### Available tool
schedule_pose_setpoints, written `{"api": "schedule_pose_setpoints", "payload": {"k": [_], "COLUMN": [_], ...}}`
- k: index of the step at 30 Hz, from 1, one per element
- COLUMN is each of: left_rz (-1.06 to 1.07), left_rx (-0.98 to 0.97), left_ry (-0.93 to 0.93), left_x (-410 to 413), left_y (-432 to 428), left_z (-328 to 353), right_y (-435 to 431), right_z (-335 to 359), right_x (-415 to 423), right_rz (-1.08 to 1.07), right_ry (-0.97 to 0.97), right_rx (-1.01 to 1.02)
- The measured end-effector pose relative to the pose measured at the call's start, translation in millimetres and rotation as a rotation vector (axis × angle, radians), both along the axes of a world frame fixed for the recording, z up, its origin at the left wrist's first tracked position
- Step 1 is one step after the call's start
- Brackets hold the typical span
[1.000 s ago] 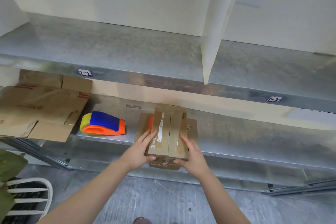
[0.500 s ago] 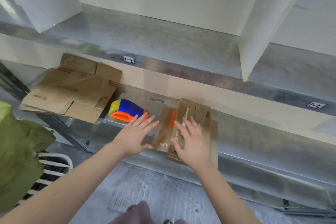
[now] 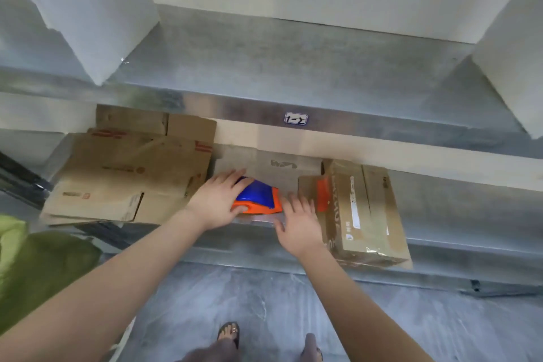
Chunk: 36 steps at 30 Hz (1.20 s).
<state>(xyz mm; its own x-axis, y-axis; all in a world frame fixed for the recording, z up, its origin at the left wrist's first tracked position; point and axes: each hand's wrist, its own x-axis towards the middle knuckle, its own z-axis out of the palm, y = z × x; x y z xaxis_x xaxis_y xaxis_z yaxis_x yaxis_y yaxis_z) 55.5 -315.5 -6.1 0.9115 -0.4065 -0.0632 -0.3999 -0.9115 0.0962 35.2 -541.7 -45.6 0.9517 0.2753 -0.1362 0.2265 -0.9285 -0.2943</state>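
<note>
Plainly, on the lower shelf (image 3: 458,209), between flattened cardboard (image 3: 123,176) and a taped box (image 3: 364,209), sits the tape dispenser (image 3: 260,198), likely light, rigid, slick plastic best gripped across its body, where the left hand (image 3: 216,203) wraps fingers (image 3: 227,178) and thumb, the right hand (image 3: 299,223) hovering just beside it, fingers spread and holding nothing.

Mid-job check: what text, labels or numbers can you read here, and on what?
"1-2": small white sticker on the front edge of the upper grey metal shelf.
Dark lettering on the taped brown cardboard box: blurred, unreadable.
Red print on the flattened brown cardboard sheets: too blurred.
No text visible on the blue and orange plastic tape dispenser.
</note>
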Motion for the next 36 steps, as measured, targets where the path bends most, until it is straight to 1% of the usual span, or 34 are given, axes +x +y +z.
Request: {"api": "schedule_pose_setpoints", "payload": {"k": [3,4,9,12,19,22,24,29,33,34,36], "left_rz": [0.021,0.018,0.040,0.040,-0.081,-0.093,-0.081,-0.158,-0.153,-0.145,-0.130], "left_rx": [-0.043,-0.045,-0.076,-0.119,-0.158,-0.177,-0.233,-0.298,-0.348,-0.364,-0.385], "left_ry": [0.080,0.095,0.245,0.270,0.114,0.075,0.021,-0.081,-0.119,-0.130,-0.161], "left_x": [8.5,11.1,27.5,28.4,1.6,-8.4,-14.6,-31.8,-54.6,-60.8,-72.8], "left_y": [-8.7,-10.7,-10.1,-7.1,-14.3,-18.3,-16.7,-23.0,-54.6,-64.9,-86.1], "left_z": [-2.3,-3.2,-3.7,-2.0,2.7,12.9,22.4,51.7,73.5,79.2,87.7], "right_y": [2.1,2.0,1.1,-0.3,-14.9,-24.7,-30.2,-45.0,-75.1,-85.0,-106.9], "right_z": [-3.9,-5.2,-6.6,-5.2,1.6,7.8,14.3,41.1,56.6,55.6,53.8], "right_x": [-0.8,-1.6,-4.9,-6.6,-26.1,-35.0,-39.1,-35.8,-39.6,-42.4,-48.4], "right_rz": [-0.092,-0.115,-0.207,-0.248,-0.269,-0.282,-0.284,-0.351,-0.453,-0.454,-0.416], "right_ry": [0.119,0.126,0.107,0.076,0.047,0.059,0.086,0.187,0.320,0.336,0.341], "right_rx": [-0.041,-0.039,0.018,0.078,0.194,0.258,0.316,0.515,0.781,0.829,0.855]}}
